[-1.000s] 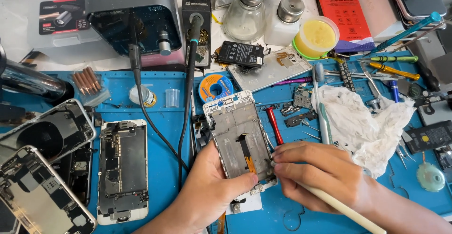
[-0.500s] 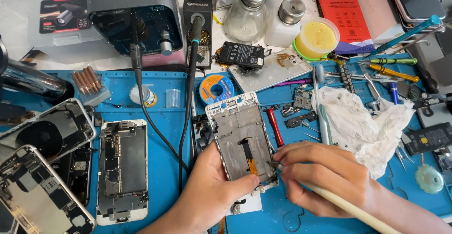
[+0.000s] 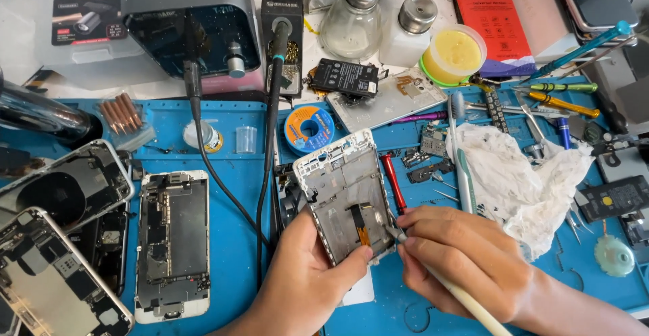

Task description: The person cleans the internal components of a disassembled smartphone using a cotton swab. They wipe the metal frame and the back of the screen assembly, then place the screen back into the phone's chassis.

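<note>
your left hand [image 3: 307, 282] is clamped on the lower end of the phone frame [image 3: 348, 190], thumb across its bottom edge, tilting it up off the blue mat [image 3: 233, 241] near the middle of the bench. your right hand [image 3: 466, 261] is closed in a pen grip around a cream-handled tool [image 3: 460, 292], its tip touching the frame's lower right corner beside the orange flex cable [image 3: 360, 221]. the frame looks light and thin, stiff along its rim but likely to twist if squeezed across the middle, so keep your hold on the edges and low corner as you have it. the flex is soft and tears easily; keep fingers and tool pressure off it. the frame is white-edged with a grey metal inner plate, small cutouts along the top, and the flex running down from a dark connector at centre. a red screwdriver [image 3: 394, 180] lies just right of it, a crumpled white cloth [image 3: 524, 180] further right, and an opened phone [image 3: 174, 241] lies well apart to the left.
</note>
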